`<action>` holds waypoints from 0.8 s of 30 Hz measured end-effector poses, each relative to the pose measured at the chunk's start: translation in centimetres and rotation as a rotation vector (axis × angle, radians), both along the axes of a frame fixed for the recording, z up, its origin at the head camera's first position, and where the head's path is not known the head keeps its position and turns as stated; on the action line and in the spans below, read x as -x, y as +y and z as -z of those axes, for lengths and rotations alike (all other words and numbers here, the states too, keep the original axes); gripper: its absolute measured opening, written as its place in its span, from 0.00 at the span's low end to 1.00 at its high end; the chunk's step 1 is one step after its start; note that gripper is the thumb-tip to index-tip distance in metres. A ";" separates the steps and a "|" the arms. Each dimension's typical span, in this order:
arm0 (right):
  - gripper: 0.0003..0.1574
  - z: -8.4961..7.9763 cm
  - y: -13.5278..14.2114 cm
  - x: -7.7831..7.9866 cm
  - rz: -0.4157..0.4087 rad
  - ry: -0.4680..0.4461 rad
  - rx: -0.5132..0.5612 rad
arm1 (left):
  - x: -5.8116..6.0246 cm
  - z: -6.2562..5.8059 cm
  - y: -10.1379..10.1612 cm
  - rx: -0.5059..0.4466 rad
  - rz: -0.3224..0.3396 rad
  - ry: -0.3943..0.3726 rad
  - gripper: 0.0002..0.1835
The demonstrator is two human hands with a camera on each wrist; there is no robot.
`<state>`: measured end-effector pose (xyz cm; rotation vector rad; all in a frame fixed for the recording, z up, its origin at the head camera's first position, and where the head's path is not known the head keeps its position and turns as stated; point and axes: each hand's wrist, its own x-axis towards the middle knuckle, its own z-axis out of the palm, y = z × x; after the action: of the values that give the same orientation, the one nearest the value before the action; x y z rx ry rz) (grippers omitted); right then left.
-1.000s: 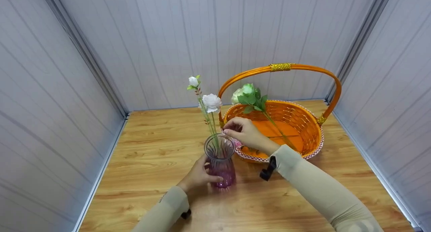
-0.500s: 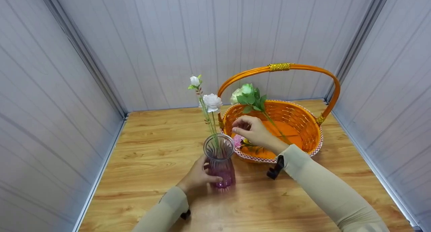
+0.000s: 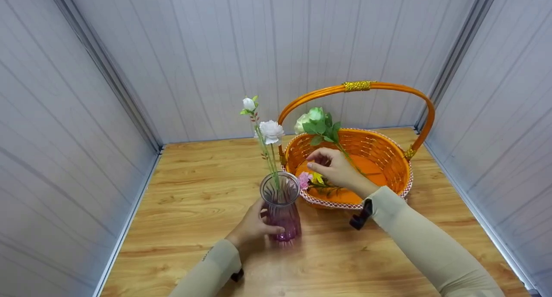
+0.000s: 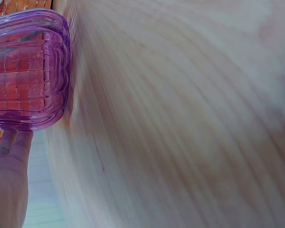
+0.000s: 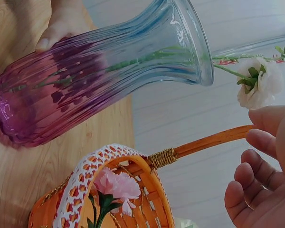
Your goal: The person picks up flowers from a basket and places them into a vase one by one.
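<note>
A glass vase, clear at the top and purple toward its base, stands upright on the wooden table. My left hand grips its lower body, thumb in front and fingers behind. Inside the vase, a white flower and a white bud rise on green stems, leaning left. My right hand hovers over the left part of the orange basket. Its fingers are loosely bent and hold nothing, as the right wrist view also shows. Below that hand lie a pink flower and a yellow flower in the basket.
A pale green rose with dark leaves rests across the basket's back rim, its stem running inside. The tall basket handle arches above. Light panel walls enclose the table at the back and sides.
My right hand has moved rightward from beside the vase's mouth to over the basket, uncovering the pink and yellow flowers. My left hand and the vase have stayed in place.
</note>
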<state>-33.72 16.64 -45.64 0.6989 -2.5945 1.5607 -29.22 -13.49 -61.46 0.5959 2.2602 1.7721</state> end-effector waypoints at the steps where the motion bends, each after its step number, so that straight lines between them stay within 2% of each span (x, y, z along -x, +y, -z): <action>1: 0.10 0.0 0.2 0.0 0.005 -0.002 -0.002 | 0.0 0.0 0.0 -0.001 0.001 0.000 0.58; 11: 0.11 0.6 1.9 -0.1 0.018 0.007 0.028 | 0.1 0.1 0.0 -0.007 0.000 -0.005 0.58; 24: 0.12 1.2 4.5 -0.2 0.061 -0.015 0.001 | -0.1 -0.1 0.1 -0.029 0.002 -0.045 0.57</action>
<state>-33.51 21.09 -46.86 0.6039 -2.5992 1.5562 -29.13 -13.42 -61.37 0.5571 2.2068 1.8021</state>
